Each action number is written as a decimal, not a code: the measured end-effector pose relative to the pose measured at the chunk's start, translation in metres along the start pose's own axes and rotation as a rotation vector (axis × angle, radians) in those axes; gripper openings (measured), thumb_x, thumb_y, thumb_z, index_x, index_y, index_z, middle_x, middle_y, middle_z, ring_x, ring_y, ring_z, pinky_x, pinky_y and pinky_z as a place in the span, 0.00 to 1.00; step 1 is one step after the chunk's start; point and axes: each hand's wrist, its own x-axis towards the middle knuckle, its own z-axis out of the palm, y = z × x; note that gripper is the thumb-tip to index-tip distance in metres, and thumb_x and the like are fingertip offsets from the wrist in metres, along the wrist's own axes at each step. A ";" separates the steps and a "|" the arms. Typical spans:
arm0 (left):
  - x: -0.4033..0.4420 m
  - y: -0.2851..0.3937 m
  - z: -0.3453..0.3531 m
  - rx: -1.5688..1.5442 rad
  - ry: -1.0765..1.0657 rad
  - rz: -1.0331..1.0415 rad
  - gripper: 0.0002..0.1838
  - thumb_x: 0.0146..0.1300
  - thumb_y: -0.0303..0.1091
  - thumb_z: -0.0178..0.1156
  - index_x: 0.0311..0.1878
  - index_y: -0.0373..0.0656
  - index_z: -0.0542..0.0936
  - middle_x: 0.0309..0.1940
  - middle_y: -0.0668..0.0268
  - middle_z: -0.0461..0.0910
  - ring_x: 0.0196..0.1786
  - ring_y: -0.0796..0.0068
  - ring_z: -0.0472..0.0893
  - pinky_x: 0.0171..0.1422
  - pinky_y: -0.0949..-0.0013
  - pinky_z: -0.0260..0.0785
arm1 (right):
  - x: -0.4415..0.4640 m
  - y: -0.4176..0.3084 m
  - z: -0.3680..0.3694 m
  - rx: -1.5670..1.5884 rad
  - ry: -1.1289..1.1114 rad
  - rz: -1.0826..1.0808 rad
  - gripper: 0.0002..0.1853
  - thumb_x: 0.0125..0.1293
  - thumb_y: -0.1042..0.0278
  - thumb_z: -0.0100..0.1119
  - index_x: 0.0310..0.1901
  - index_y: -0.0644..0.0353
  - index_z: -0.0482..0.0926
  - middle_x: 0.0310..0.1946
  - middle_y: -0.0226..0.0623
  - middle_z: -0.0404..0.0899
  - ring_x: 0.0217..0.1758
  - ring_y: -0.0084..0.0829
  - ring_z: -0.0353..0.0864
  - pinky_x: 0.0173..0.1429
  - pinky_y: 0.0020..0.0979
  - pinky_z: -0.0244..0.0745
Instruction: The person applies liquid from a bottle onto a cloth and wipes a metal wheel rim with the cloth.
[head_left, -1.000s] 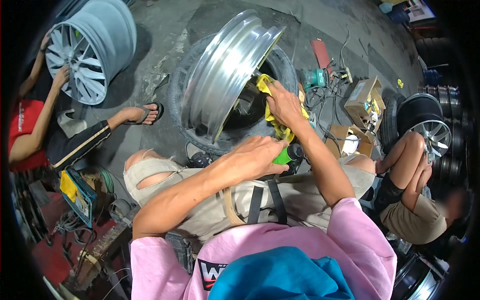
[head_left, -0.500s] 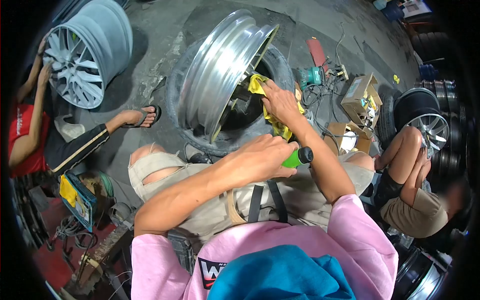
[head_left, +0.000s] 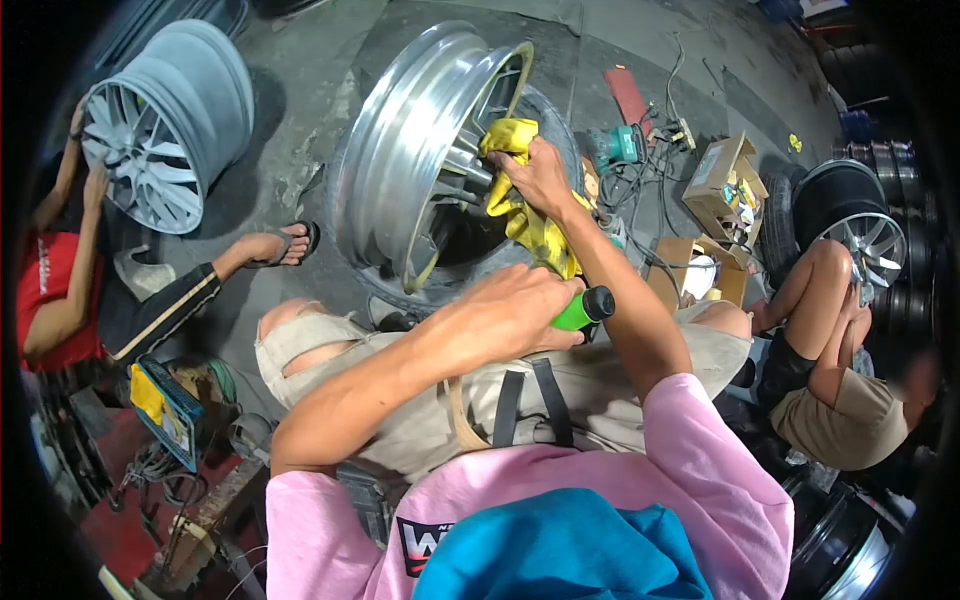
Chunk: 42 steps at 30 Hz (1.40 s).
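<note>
A shiny metal wheel rim (head_left: 400, 165) stands tilted on a tire (head_left: 572, 130) lying on the floor in front of my knees. My right hand (head_left: 540, 178) grips a stained yellow cloth (head_left: 513, 136) at the rim's spokes, and part of the cloth hangs down below the hand. Closer to my lap, my left hand (head_left: 505, 312) is wrapped round a green bottle (head_left: 571, 314) with a black cap pointing right. Most of the bottle is hidden by the fingers.
At left, a person's hands (head_left: 92, 180) hold a pale grey rim (head_left: 200, 110). Another person (head_left: 840, 400) sits at right by a rim (head_left: 870, 250). A green power tool (head_left: 620, 146), tangled cables and cardboard boxes (head_left: 722, 190) lie to the right. A blue basket (head_left: 180, 415) stands lower left.
My right hand has drawn the yellow cloth slightly left and bunched it against the spokes. The rim has turned a little. My left hand has shifted slightly left with the bottle.
</note>
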 end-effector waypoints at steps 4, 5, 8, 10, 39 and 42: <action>0.007 0.000 0.002 0.013 0.021 0.033 0.33 0.68 0.51 0.70 0.63 0.29 0.80 0.42 0.40 0.86 0.49 0.36 0.85 0.57 0.46 0.77 | -0.001 -0.014 0.004 0.043 0.067 0.103 0.18 0.67 0.58 0.73 0.52 0.59 0.87 0.44 0.43 0.91 0.46 0.41 0.91 0.54 0.39 0.81; 0.007 0.000 0.001 0.020 0.019 0.033 0.33 0.68 0.51 0.70 0.63 0.29 0.80 0.42 0.40 0.86 0.49 0.36 0.85 0.57 0.46 0.77 | 0.000 -0.015 0.006 0.047 0.074 0.100 0.18 0.67 0.58 0.73 0.52 0.59 0.87 0.44 0.43 0.91 0.46 0.41 0.91 0.54 0.39 0.81; 0.009 0.006 0.001 -0.027 0.007 0.048 0.33 0.67 0.51 0.71 0.61 0.27 0.80 0.35 0.38 0.85 0.44 0.34 0.85 0.53 0.44 0.77 | -0.002 -0.015 0.012 -0.042 0.154 0.087 0.16 0.67 0.59 0.70 0.50 0.60 0.87 0.45 0.52 0.90 0.51 0.56 0.88 0.56 0.48 0.81; 0.010 0.008 0.001 -0.005 -0.020 0.017 0.33 0.66 0.51 0.72 0.58 0.26 0.81 0.33 0.38 0.84 0.44 0.33 0.84 0.52 0.44 0.77 | 0.003 -0.005 0.020 0.032 0.203 0.112 0.16 0.66 0.59 0.70 0.50 0.60 0.87 0.44 0.52 0.90 0.51 0.56 0.88 0.56 0.48 0.81; -0.008 -0.013 0.005 0.044 0.137 0.059 0.37 0.66 0.50 0.72 0.63 0.23 0.80 0.38 0.39 0.86 0.45 0.37 0.86 0.51 0.46 0.79 | 0.013 0.004 0.003 0.146 0.076 -0.073 0.17 0.76 0.55 0.65 0.55 0.58 0.88 0.54 0.45 0.85 0.54 0.41 0.87 0.59 0.39 0.79; -0.006 -0.011 0.002 0.035 0.100 0.053 0.36 0.66 0.50 0.73 0.62 0.23 0.80 0.37 0.38 0.86 0.44 0.36 0.86 0.51 0.46 0.79 | 0.013 -0.021 -0.003 -0.150 -0.067 -0.106 0.20 0.74 0.57 0.64 0.62 0.57 0.84 0.60 0.48 0.78 0.59 0.53 0.83 0.63 0.48 0.79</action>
